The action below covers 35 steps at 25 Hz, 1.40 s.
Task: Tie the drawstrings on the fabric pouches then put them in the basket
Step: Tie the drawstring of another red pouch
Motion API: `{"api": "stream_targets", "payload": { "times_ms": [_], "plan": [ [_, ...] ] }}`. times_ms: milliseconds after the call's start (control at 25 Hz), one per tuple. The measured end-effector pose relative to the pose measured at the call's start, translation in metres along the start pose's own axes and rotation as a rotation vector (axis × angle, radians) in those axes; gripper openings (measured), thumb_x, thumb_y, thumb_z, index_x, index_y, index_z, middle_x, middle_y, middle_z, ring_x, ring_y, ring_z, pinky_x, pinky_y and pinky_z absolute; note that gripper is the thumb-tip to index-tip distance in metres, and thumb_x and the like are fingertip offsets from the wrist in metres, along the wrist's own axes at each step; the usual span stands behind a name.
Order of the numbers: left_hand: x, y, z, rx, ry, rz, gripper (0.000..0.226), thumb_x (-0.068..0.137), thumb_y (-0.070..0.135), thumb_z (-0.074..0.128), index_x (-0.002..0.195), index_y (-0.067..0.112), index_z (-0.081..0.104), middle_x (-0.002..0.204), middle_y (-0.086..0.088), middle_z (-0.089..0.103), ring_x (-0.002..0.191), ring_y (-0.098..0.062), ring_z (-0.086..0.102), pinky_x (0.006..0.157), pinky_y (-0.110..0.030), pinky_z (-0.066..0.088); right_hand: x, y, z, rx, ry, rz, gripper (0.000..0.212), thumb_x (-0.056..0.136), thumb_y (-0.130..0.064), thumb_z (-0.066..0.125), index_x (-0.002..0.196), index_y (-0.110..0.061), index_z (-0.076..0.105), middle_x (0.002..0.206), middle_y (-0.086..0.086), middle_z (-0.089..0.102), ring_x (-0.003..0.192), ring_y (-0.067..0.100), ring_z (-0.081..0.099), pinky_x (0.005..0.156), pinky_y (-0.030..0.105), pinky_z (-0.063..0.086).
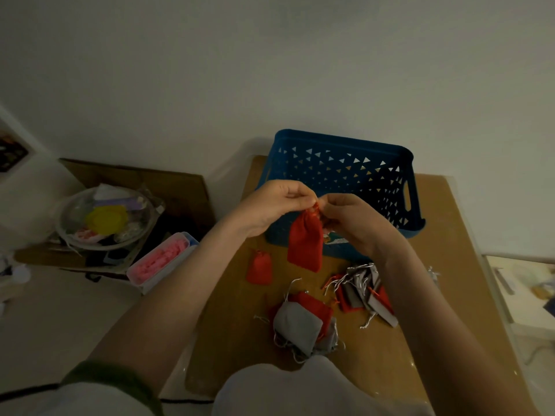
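Note:
A red fabric pouch hangs in the air in front of the blue plastic basket. My left hand and my right hand meet at its gathered neck, each pinching the red drawstring there. A second red pouch lies on the brown table to the left. Closer to me sits a heap of grey and red pouches, and to the right a fanned pile of flat pouches with loose strings.
The brown table stands against a white wall, the basket at its far edge. Left of the table are a clear bowl of odds and ends and a pink-filled box on cardboard. A light surface lies to the right.

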State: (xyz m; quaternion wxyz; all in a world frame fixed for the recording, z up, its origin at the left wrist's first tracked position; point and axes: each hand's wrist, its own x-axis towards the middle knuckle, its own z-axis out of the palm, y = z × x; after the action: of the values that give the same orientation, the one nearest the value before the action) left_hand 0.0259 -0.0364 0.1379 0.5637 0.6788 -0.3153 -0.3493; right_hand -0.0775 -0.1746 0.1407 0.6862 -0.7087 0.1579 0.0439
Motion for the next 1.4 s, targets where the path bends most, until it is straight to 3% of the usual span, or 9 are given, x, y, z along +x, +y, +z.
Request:
{"api": "stream_targets", "payload": {
  "times_ms": [320,600,800,920,1000,1080,1200,1320,1400],
  "plan": [
    [0.0,0.006,-0.003,0.246,-0.058,-0.081,0.006,0.084,0.012,0.069,0.083,0.018,0.069,0.081,0.009,0.071,0.082,-0.003,0.066,0.077,-0.016,0.05,0.001,0.005,0.005,-0.111,0.014,0.117,0.024,0.1,-0.008,0.041,0.085,-0.007,0.06,0.076,0.007,0.06,0.067,0.016,0.057,0.066,0.027,0.051],
    [-0.001,-0.001,0.005,0.221,-0.011,-0.11,0.007,0.082,0.011,0.071,0.082,0.016,0.066,0.079,0.007,0.069,0.078,-0.004,0.064,0.077,-0.018,0.05,0.0,0.006,0.006,-0.175,0.049,0.154,0.03,0.103,-0.012,0.035,0.086,-0.004,0.058,0.068,0.009,0.053,0.059,0.017,0.048,0.056,0.026,0.042],
    [-0.004,-0.001,0.013,0.501,0.099,-0.082,0.007,0.081,0.013,0.071,0.084,0.017,0.067,0.078,0.008,0.067,0.073,-0.002,0.062,0.071,-0.018,0.05,0.012,0.015,0.015,-0.401,0.118,0.188,0.027,0.103,-0.016,0.035,0.089,-0.003,0.053,0.065,0.007,0.05,0.057,0.017,0.047,0.054,0.027,0.04],
    [-0.004,0.0,0.014,0.52,0.108,-0.106,0.016,0.08,0.009,0.07,0.09,0.015,0.059,0.081,0.002,0.068,0.072,-0.006,0.061,0.064,-0.02,0.046,0.015,0.016,0.015,-0.4,0.166,0.183,0.031,0.103,-0.021,0.036,0.09,-0.001,0.056,0.064,0.009,0.053,0.057,0.019,0.05,0.056,0.03,0.043],
    [-0.002,0.0,0.018,0.63,0.095,-0.089,0.021,0.081,0.009,0.068,0.095,0.015,0.053,0.083,-0.002,0.068,0.073,-0.01,0.06,0.058,-0.02,0.042,0.016,0.02,0.017,-0.432,0.194,0.167,0.03,0.101,-0.019,0.038,0.081,-0.005,0.055,0.064,0.008,0.052,0.058,0.02,0.049,0.059,0.033,0.041],
    [0.002,-0.001,0.026,0.817,0.102,0.0,0.02,0.086,0.008,0.062,0.101,0.012,0.05,0.081,-0.005,0.061,0.077,-0.018,0.057,0.062,-0.028,0.044,0.017,0.024,0.02,-0.473,0.238,0.101,0.029,0.097,-0.015,0.041,0.071,-0.01,0.052,0.066,0.007,0.052,0.064,0.022,0.049,0.064,0.036,0.04],
    [0.004,-0.003,0.035,0.941,0.216,0.181,0.017,0.089,0.008,0.054,0.105,0.012,0.051,0.081,-0.002,0.05,0.084,-0.018,0.046,0.065,-0.029,0.034,0.013,0.022,0.011,-0.202,0.235,0.009,0.029,0.099,-0.013,0.039,0.074,-0.009,0.053,0.065,0.007,0.054,0.062,0.021,0.051,0.061,0.035,0.042],
    [0.001,-0.009,0.035,0.805,0.32,0.326,0.017,0.089,0.008,0.057,0.104,0.015,0.056,0.075,0.004,0.055,0.085,-0.01,0.044,0.071,-0.022,0.033,0.006,0.022,-0.009,0.208,0.066,-0.067,0.024,0.101,-0.012,0.035,0.089,-0.003,0.054,0.068,0.009,0.06,0.06,0.019,0.057,0.056,0.026,0.049],
    [-0.001,-0.01,0.036,0.754,0.368,0.367,0.016,0.089,0.009,0.058,0.104,0.015,0.057,0.076,0.006,0.056,0.087,-0.007,0.044,0.072,-0.019,0.03,0.007,0.027,-0.013,0.236,0.009,-0.1,0.018,0.101,-0.008,0.037,0.1,-0.001,0.054,0.068,0.006,0.061,0.061,0.017,0.057,0.054,0.024,0.048]
  ]
}}
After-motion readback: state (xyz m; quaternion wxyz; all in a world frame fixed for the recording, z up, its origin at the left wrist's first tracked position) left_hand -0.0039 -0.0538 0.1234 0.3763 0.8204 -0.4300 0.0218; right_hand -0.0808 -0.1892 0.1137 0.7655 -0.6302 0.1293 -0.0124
